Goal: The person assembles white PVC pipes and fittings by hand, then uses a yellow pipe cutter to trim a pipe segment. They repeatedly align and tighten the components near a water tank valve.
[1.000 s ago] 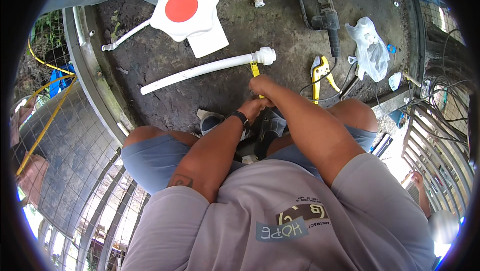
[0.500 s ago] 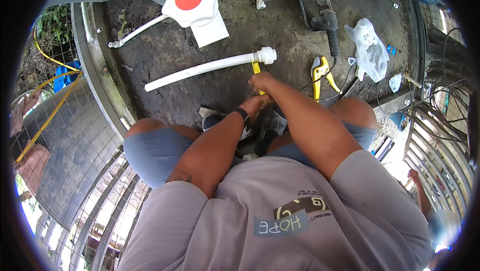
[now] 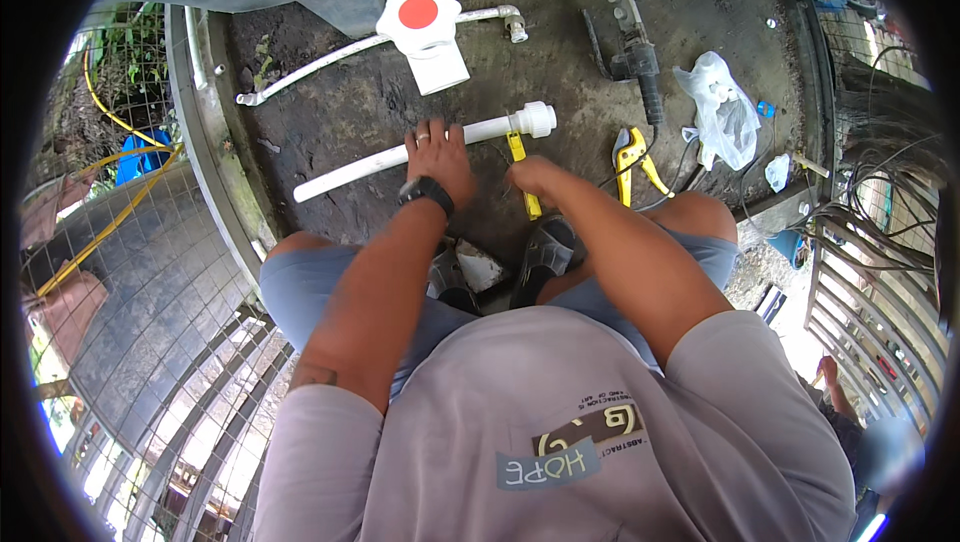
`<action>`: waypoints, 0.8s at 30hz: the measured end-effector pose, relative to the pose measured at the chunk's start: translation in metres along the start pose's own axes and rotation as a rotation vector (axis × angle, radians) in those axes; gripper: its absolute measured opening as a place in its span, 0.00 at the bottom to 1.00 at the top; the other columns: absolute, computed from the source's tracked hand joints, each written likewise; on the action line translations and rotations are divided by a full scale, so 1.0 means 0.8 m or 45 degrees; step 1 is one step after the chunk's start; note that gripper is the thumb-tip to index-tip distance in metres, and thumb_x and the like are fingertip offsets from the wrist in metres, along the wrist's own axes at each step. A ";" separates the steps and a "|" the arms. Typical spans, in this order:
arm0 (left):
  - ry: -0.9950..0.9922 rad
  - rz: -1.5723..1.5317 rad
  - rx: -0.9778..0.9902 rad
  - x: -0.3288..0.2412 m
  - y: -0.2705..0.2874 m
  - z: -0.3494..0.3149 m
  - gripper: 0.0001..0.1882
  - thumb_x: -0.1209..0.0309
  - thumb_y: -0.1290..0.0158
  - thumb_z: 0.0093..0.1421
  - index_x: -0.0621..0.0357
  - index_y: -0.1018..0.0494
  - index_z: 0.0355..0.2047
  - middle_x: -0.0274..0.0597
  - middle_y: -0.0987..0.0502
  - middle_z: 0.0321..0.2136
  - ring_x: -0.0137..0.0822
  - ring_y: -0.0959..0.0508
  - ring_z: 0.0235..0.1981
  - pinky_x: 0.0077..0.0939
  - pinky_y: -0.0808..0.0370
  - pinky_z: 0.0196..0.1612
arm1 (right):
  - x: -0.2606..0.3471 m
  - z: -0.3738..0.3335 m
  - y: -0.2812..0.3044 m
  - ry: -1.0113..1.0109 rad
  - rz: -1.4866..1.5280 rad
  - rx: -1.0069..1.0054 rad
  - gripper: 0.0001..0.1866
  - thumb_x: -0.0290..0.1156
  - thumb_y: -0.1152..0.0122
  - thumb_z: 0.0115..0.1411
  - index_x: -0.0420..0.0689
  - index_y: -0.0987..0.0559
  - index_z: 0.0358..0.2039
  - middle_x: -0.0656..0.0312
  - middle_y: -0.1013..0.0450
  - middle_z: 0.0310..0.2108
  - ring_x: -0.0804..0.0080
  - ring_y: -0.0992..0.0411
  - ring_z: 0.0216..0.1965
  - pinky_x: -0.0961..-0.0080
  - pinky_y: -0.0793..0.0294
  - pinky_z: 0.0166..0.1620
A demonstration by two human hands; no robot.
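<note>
A white plastic pipe [image 3: 352, 174] lies slantwise on the ground, with a ribbed white fitting [image 3: 539, 120] at its right end. My left hand [image 3: 440, 167] grips it from above near its middle, fingers over the pipe. A yellow bar-shaped tool [image 3: 517, 147] has its upper end against the pipe just left of the fitting; its exact kind is unclear. My right hand [image 3: 538, 178] is closed around the middle of this tool, its fingers partly hidden. Right of that hand lies a yellow-handled pipe cutter [image 3: 628, 158].
Ahead stands a white valve fitting with a red disc [image 3: 419, 14], beside a thin white pipe [image 3: 315, 65]. A dark pipe-welding tool [image 3: 638, 63] and a clear plastic bag [image 3: 722, 117] lie to the right. Wire mesh [image 3: 170, 272] runs along the left; another person's arm [image 3: 838, 392] shows lower right.
My left hand has left the yellow tool beside my right hand and moved forward and left onto the white pipe. My right hand stays on the tool. The view has shifted slightly.
</note>
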State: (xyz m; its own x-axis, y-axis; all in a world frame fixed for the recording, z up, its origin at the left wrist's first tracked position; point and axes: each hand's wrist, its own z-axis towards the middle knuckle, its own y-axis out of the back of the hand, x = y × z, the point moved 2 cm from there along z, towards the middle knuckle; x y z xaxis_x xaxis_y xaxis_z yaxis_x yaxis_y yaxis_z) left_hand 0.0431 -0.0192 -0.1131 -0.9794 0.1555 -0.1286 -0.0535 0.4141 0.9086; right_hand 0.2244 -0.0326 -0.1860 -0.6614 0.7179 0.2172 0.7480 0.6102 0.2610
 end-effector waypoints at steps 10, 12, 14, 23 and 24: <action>0.126 -0.310 0.281 0.030 0.045 0.002 0.16 0.71 0.46 0.59 0.58 0.25 0.48 0.57 0.18 0.41 0.54 0.17 0.44 0.47 0.21 0.49 | 0.037 -0.123 0.032 0.202 -0.226 0.033 0.25 0.40 0.31 0.53 0.28 0.19 0.39 0.40 0.20 0.39 0.53 0.19 0.41 0.60 0.23 0.43; 0.109 -0.340 0.310 0.027 0.051 -0.004 0.15 0.71 0.45 0.58 0.56 0.23 0.46 0.56 0.18 0.41 0.54 0.18 0.45 0.47 0.22 0.50 | 0.023 -0.117 0.027 0.290 -0.265 -0.008 0.22 0.41 0.32 0.53 0.30 0.18 0.35 0.41 0.21 0.35 0.53 0.20 0.38 0.59 0.23 0.41; 0.068 -0.338 0.338 0.026 0.057 -0.007 0.15 0.70 0.45 0.57 0.55 0.22 0.46 0.55 0.18 0.42 0.54 0.18 0.45 0.47 0.22 0.50 | 0.012 -0.116 0.021 0.419 -0.371 -0.096 0.19 0.42 0.34 0.54 0.35 0.18 0.28 0.46 0.21 0.28 0.55 0.21 0.31 0.59 0.25 0.38; 0.022 -0.344 0.347 0.031 0.047 -0.010 0.15 0.71 0.44 0.55 0.55 0.20 0.43 0.53 0.17 0.41 0.53 0.18 0.46 0.47 0.22 0.51 | 0.001 -0.117 0.015 0.484 -0.287 -0.032 0.25 0.41 0.34 0.54 0.27 0.21 0.38 0.35 0.23 0.38 0.40 0.22 0.43 0.57 0.23 0.46; 0.016 -0.345 0.346 0.031 0.045 -0.009 0.14 0.71 0.44 0.55 0.55 0.20 0.43 0.53 0.17 0.41 0.53 0.18 0.46 0.47 0.22 0.51 | -0.005 -0.109 0.013 0.545 -0.322 -0.057 0.26 0.41 0.34 0.54 0.27 0.21 0.40 0.35 0.23 0.39 0.39 0.23 0.43 0.57 0.24 0.47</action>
State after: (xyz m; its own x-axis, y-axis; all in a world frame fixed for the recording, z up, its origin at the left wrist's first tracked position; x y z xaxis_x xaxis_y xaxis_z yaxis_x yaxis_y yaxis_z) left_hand 0.0157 -0.0071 -0.0804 -0.9391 -0.0026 -0.3436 -0.2591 0.6619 0.7034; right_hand 0.2304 -0.0582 -0.1021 -0.7922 0.3416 0.5057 0.5642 0.7259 0.3934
